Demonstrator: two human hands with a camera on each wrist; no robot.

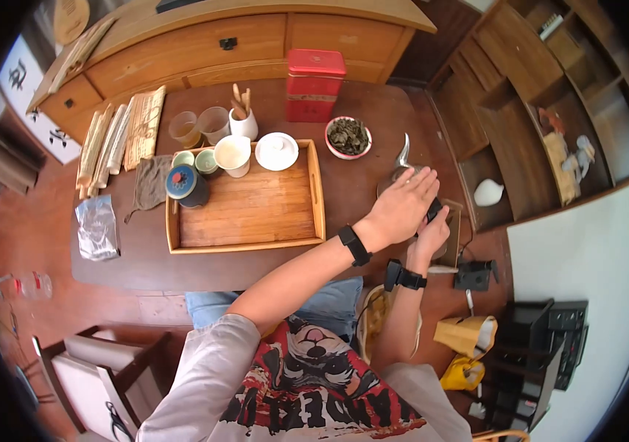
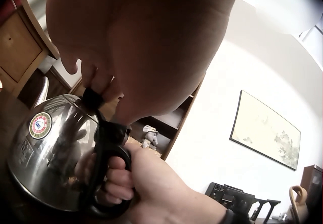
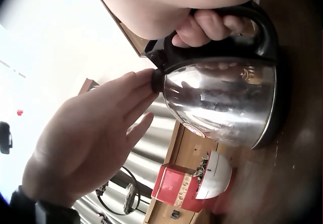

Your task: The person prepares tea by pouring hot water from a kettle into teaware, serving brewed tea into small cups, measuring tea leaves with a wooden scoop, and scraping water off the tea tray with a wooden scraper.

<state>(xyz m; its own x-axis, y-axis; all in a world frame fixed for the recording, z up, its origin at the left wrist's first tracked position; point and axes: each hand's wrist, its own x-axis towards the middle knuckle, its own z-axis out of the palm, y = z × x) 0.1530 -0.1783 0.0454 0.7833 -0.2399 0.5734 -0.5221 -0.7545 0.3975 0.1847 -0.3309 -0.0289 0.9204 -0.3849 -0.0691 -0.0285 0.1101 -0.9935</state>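
Observation:
A shiny steel kettle (image 2: 60,148) with a black handle (image 3: 267,32) stands at the table's right side; in the head view its spout (image 1: 404,150) shows past my hands, which hide most of the body. My right hand (image 1: 433,236) grips the handle, fingers curled through the loop. Over the kettle's top lies my left hand (image 1: 401,208), its fingers straight in the right wrist view, with the fingertips touching the black lid knob (image 3: 158,80). A round sticker (image 2: 40,126) marks the kettle's side.
Left of the kettle stand a bowl of dark tea leaves (image 1: 348,138) and a red tin (image 1: 316,85). A wooden tray (image 1: 255,214) holds a white gaiwan (image 1: 278,151), a pitcher (image 1: 233,156), small cups and a blue jar (image 1: 187,186). Shelves (image 1: 521,96) rise at the right.

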